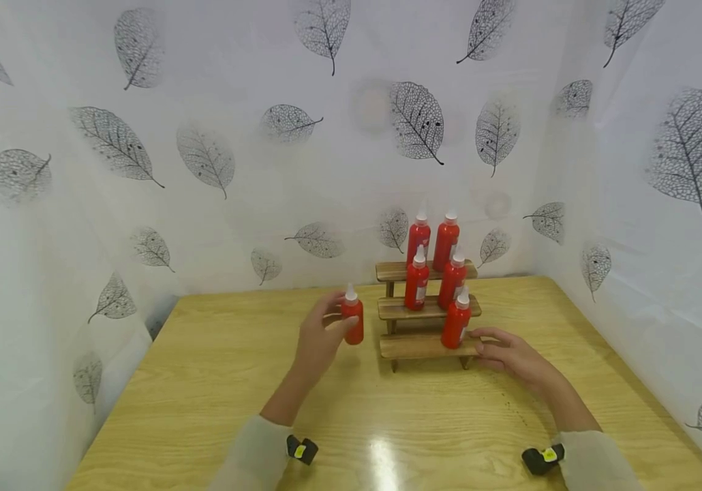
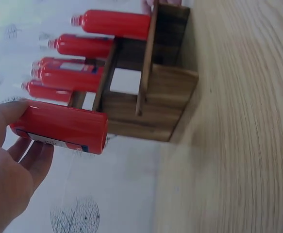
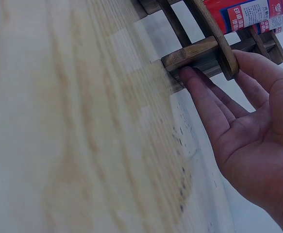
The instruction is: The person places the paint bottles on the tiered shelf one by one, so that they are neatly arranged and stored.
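My left hand (image 1: pixel 322 335) holds a red bottle (image 1: pixel 353 320) with a white pointed cap, upright and raised over the table, left of a wooden tiered stand (image 1: pixel 412 348). Fingers and thumb wrap the bottle's sides; its label (image 2: pixel 54 141) shows in the left wrist view. At the stand's right end, my right hand (image 1: pixel 513 356) grips the lowest step, thumb above and fingers below its edge (image 3: pixel 227 58). One red bottle (image 1: pixel 456 322) stands at the right of that step. Two more, among them a bottle (image 1: pixel 416 283), are on the middle step, and two on the top, including one bottle (image 1: pixel 446 242).
The light wooden table (image 1: pixel 228 368) spreads around the stand. Behind and beside it hangs a white curtain (image 1: pixel 234 225) printed with dark leaves. A black wrist device (image 1: pixel 302 450) sits on my left cuff, and another device (image 1: pixel 542 459) on my right.
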A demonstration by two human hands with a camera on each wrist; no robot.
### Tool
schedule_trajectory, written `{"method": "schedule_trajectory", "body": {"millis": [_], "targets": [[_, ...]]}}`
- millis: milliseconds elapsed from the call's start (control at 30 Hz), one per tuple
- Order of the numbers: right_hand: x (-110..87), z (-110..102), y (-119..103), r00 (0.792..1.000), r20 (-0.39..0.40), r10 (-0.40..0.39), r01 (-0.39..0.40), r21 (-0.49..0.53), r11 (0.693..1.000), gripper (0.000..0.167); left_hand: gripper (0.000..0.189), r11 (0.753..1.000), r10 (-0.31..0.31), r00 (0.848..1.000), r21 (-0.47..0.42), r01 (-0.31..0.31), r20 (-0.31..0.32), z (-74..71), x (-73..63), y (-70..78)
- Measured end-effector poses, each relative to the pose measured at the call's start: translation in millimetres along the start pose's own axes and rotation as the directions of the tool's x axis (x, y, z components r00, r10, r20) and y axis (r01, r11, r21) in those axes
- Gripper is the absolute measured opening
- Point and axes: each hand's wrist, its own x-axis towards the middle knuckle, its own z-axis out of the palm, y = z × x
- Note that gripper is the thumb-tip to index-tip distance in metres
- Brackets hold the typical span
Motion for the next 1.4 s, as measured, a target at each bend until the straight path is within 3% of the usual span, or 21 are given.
{"method": "schedule_trajectory", "body": {"millis": [300, 500, 633, 900, 1100, 1233, 1400], "targets": [[-3.1, 0.7, -2.2, 1.0, 0.002, -0.004, 0.004, -0.003, 1.0, 0.056, 0.047, 0.994, 0.109, 0.986, 0.005, -0.111, 0.123, 46.7, 2.5, 8.1], [-2.9, 3.6, -2.9, 1.0, 0.0, -0.006, 0.006, -0.002, 1.0, 0.056, 0.046, 0.999, 0.046, 0.986, -0.008, -0.045, 0.161, 73.1, 1.1, 7.9], [1.2, 5.5, -3.9, 1.0, 0.015, -0.009, 0.009, 0.003, 1.0, 0.056, 0.046, 0.999, 0.043, 0.985, 0.004, -0.045, 0.17, 82.7, 1.2, 7.0], [10.5, 9.4, -0.7, 0.999, 0.047, -0.02, 0.019, 0.018, 1.0, 0.056, 0.044, 0.997, 0.053, 0.985, 0.051, -0.062, 0.162, 89.1, -1.8, -6.0], [15.2, 9.3, 1.0, 0.999, 0.043, -0.011, 0.01, 0.021, 1.0, 0.054, 0.048, 0.997, 0.039, 0.988, 0.056, -0.048, 0.15, 88.9, -1.2, -6.1], [16.4, 5.2, 2.5, 0.999, 0.037, -0.024, 0.023, 0.016, 1.0, 0.053, 0.049, 0.996, 0.023, 0.99, 0.081, -0.034, 0.136, 79.6, -1.5, -3.6], [9.5, -1.3, 5.5, 0.999, 0.036, -0.024, 0.023, 0.012, 1.0, 0.054, 0.042, 0.987, -0.004, 0.995, 0.161, -0.012, 0.098, 53.0, -8.8, -7.0]]}}
